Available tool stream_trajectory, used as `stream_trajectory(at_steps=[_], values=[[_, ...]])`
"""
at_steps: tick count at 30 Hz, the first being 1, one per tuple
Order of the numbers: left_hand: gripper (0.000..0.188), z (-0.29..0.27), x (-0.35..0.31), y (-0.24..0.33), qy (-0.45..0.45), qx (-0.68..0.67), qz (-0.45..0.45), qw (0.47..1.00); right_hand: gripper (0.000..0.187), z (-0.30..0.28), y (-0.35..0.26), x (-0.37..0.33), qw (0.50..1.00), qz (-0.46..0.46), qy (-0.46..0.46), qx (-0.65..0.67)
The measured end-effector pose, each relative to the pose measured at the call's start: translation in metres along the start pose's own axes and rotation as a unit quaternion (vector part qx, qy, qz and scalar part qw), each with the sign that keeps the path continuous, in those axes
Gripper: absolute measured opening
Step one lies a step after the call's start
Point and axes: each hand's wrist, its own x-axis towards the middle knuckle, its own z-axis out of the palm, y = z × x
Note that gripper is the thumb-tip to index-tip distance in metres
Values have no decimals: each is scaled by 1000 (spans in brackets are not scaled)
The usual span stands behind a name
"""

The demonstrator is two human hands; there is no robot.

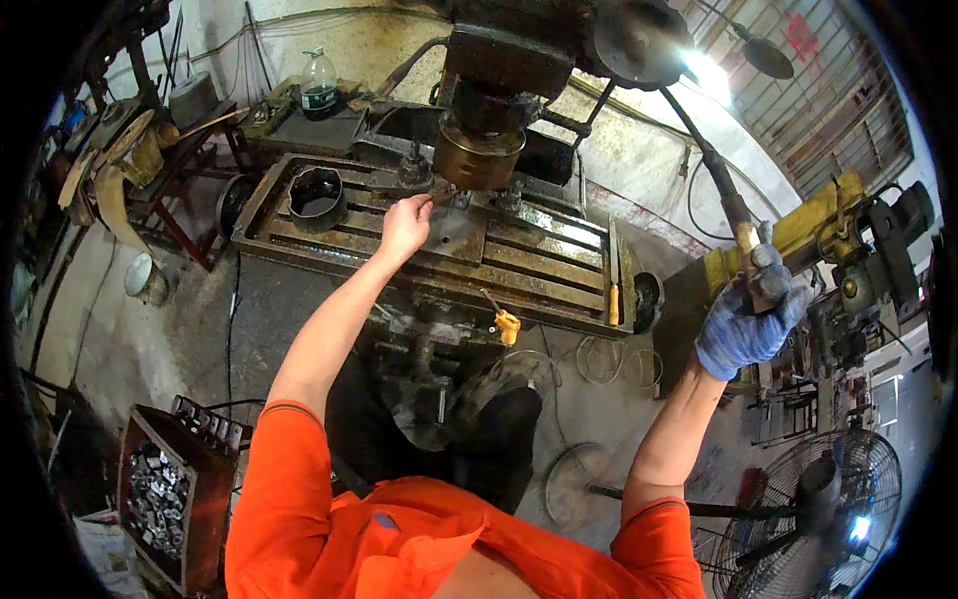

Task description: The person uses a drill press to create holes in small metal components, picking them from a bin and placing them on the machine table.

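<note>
My left hand (404,228) is bare and reaches over the machine table (384,262). Its fingers are pinched together just below the brownish metal spindle head (477,155), by a block-like fixture (457,238). What the fingertips hold, if anything, is too small to make out. Out to the right, my right hand (748,327), in a blue knitted glove, is closed round the end of a long machine lever (733,205). The lever slants up toward the dark machine head (509,55).
A black pot of dark liquid (317,198) stands on the table's left end. A yellow-handled tool (507,324) sits at the front edge; another yellow handle (614,304) lies at the right. Metal parts fill a box (128,479) lower left. A fan (818,489) stands lower right.
</note>
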Motion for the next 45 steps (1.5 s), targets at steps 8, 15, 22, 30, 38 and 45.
stream_trajectory(at_steps=[8, 15, 22, 30, 38, 45], values=[[24, -10, -4, 11, -23, -2, -18, 1000, 48, -17, 6, -5, 995, 50, -47, 79], [25, -21, -17, 8, -59, -17, -35, 998, 38, -5, 7, -17, 998, 15, -27, 60], [26, -39, -32, 25, -114, 14, -40, 993, 36, 0, 13, -31, 998, -5, 67, -12], [26, -41, -35, 33, -110, 20, -22, 994, 29, -22, 24, -39, 987, -57, -19, -151], [26, -37, -36, 23, -131, 5, -18, 991, 40, -10, 26, -43, 999, -3, 16, -36], [25, -39, -35, 27, -110, 7, 32, 993, 37, -10, 15, -29, 1000, -17, -16, -11]])
